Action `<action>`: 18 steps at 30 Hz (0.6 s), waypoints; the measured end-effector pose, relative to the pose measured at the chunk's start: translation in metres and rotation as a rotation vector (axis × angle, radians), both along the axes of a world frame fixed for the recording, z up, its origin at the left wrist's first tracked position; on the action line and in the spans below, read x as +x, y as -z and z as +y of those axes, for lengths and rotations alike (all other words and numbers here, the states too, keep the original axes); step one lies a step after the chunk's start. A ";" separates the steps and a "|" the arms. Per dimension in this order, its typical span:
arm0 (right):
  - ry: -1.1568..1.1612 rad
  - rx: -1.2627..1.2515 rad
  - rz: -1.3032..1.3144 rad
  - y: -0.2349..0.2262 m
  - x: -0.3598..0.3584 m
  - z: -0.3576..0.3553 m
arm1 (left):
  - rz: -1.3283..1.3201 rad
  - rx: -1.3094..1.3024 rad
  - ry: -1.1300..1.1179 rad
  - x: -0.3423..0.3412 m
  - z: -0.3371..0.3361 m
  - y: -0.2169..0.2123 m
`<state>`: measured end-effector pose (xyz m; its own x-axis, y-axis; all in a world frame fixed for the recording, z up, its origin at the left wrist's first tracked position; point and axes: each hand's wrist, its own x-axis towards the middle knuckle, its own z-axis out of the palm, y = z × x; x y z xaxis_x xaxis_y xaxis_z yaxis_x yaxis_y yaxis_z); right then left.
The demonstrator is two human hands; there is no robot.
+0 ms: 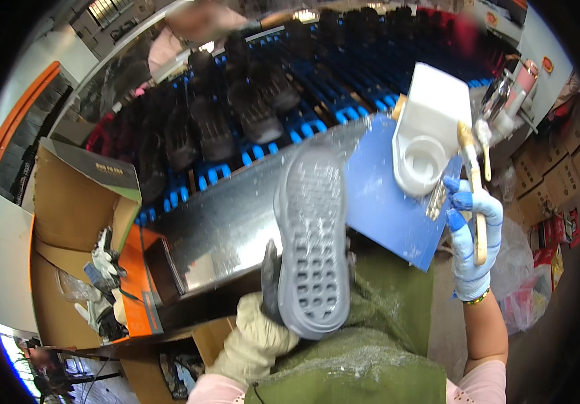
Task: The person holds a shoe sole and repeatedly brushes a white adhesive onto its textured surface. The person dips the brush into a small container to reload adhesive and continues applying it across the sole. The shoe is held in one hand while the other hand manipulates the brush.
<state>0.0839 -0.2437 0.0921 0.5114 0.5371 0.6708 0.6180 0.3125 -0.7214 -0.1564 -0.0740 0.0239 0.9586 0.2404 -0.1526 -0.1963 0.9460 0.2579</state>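
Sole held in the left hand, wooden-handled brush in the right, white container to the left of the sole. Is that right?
One error: in the head view, the white container is to the right of the grey sole. The left hand does hold the sole, and the right hand the wooden-handled brush.

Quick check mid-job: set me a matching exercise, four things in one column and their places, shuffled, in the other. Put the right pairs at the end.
Things:
1. Sole
2. Brush
3. White container
4. Cardboard box

Places:
A. On the blue board
B. Standing open off to the person's left
C. In the gloved right hand
D. In the gloved left hand, its pitted face showing

Pairs: 1-D, 2-C, 3-A, 4-B
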 end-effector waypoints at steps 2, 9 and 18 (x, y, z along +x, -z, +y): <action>0.023 0.012 -0.012 -0.007 0.016 0.014 | -0.188 -0.156 -0.111 -0.026 -0.016 0.040; -0.145 -0.037 0.314 -0.042 0.052 0.063 | -0.327 -0.342 -0.088 -0.052 -0.024 0.080; -0.897 -0.084 0.332 -0.033 -0.078 0.099 | 0.310 -0.057 -0.207 -0.028 -0.054 0.016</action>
<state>0.0063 -0.1449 0.1253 0.0437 0.8607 0.5073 -0.0658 0.5091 -0.8582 -0.1842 -0.1281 0.0076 0.7966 0.4070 -0.4469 -0.3057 0.9091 0.2830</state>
